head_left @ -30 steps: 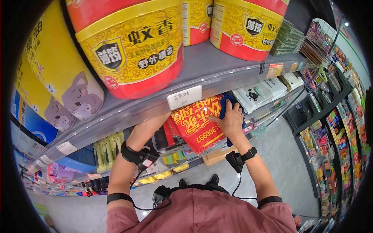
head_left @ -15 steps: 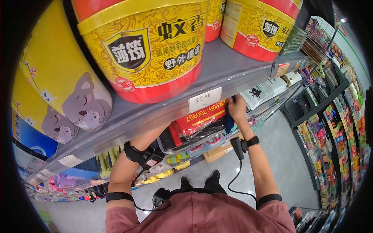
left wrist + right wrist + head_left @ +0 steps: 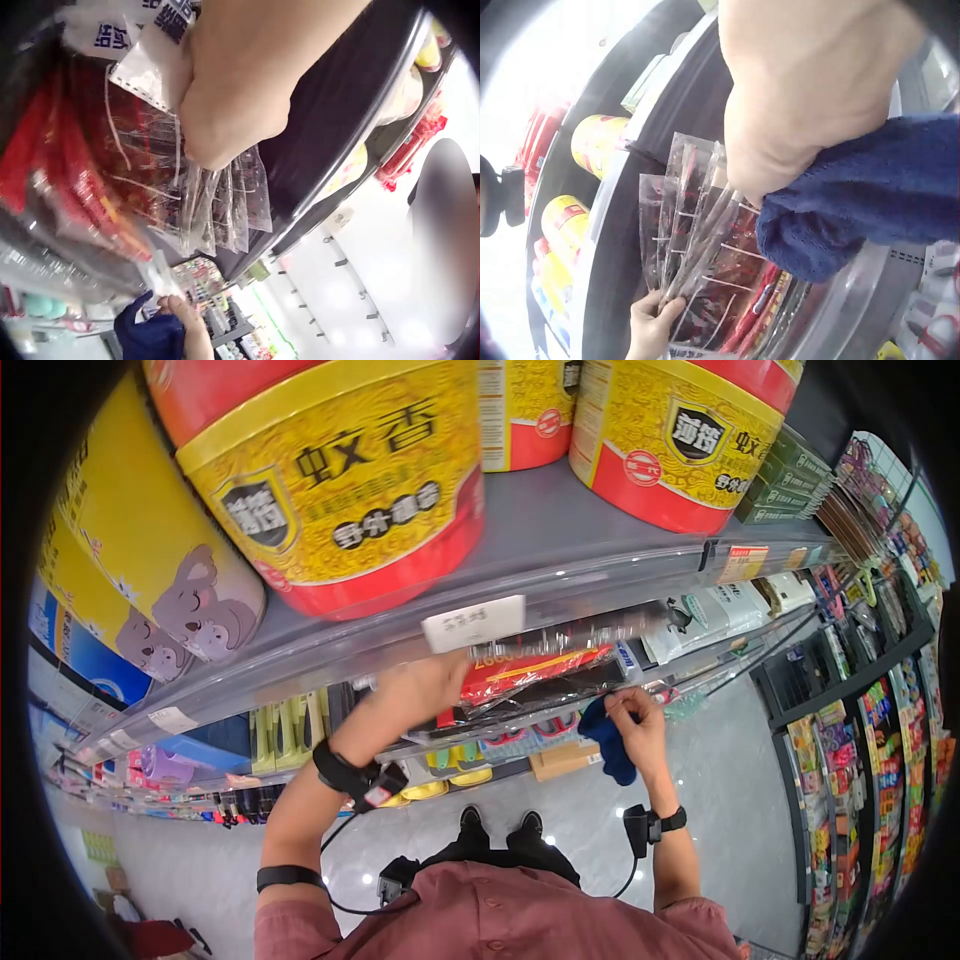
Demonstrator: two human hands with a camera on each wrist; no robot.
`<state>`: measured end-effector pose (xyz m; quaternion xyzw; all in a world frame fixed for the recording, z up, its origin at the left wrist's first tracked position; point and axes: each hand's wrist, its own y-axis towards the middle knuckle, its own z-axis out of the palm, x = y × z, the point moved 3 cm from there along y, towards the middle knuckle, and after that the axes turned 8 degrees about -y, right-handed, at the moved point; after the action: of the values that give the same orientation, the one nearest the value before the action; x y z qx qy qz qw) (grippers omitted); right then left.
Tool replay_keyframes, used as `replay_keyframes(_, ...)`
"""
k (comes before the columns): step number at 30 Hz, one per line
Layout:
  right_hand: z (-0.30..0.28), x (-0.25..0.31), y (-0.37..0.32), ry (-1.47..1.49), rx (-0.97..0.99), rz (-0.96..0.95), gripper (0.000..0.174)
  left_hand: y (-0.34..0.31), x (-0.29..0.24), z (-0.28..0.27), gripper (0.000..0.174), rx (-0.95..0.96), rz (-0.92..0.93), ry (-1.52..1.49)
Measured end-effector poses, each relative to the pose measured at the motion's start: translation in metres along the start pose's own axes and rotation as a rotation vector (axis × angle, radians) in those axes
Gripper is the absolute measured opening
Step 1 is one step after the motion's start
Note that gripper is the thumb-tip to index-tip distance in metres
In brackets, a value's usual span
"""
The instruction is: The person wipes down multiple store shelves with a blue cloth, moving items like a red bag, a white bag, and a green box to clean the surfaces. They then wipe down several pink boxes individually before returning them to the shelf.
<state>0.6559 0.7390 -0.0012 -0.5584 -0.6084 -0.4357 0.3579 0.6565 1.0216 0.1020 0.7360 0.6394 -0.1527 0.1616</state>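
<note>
Blue cloth pinched by right hand, centre-right; left hand grips bags, centre. Likely wiping; next calls for cloth beneath.

So there's a navy blue cloth, fuzzy and kinda plush looking, pinched up top in the right hand and hanging in a loose bunch just in front of the shelf edge. From the right wrist view you can see it's all crumpled, with a fat rounded fold near the fingers. The left hand has hold of a bunch of clear plastic packets, pinched along one edge so the rest fans out. They're see-through and crinkly, with thin white lines and bits of red showing. Right by that hand there's a shiny red package with yellow print, lying on the level under the big tubs
</note>
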Motion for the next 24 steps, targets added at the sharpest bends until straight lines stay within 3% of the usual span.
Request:
replay_keyframes(1,0.003,-0.011,-0.002,0.013,0.027,-0.005,0.01,-0.01,0.009,0.025,0.019,-0.319,0.425,0.167)
replay_keyframes(3,0.003,-0.02,-0.007,-0.087,0.14,0.039,0.013,-0.027,-0.001,0.043,0.016,-0.268,0.684,0.261)
replay_keyframes(7,0.013,-0.06,-0.015,0.004,0.309,0.009,0.021,-0.047,-0.001,0.075,0.026,-0.168,0.553,0.299)
replay_keyframes(10,0.016,-0.063,-0.018,0.141,0.459,0.086,0.024,-0.052,-0.009,0.072,0.036,-0.095,0.45,0.223)
replay_keyframes(13,0.012,-0.038,-0.016,0.133,0.547,-0.001,0.024,-0.054,-0.019,0.068,0.036,-0.07,0.392,0.243)
replay_keyframes(14,0.008,-0.024,-0.017,0.146,0.636,0.259,0.022,-0.056,-0.023,0.067,0.033,-0.078,0.364,0.206)
replay_keyframes(15,0.011,-0.035,-0.017,0.152,0.648,0.255,0.022,-0.057,-0.023,0.069,0.033,-0.078,0.352,0.214)
replay_keyframes(17,0.016,-0.047,-0.012,0.16,0.687,-0.158,0.018,-0.058,-0.02,0.072,0.025,-0.22,0.397,0.144)
replay_keyframes(20,0.009,-0.042,-0.012,0.251,0.64,-0.218,0.013,-0.06,-0.018,0.071,0.02,-0.326,0.525,0.133)
replay_keyframes(23,0.01,-0.023,-0.012,0.419,0.678,-0.245,0.012,-0.057,-0.014,0.073,0.021,-0.306,0.616,0.099)
replay_keyframes(24,0.011,-0.009,-0.017,0.411,0.641,-0.158,0.017,-0.053,-0.013,0.074,0.024,-0.321,0.642,0.107)
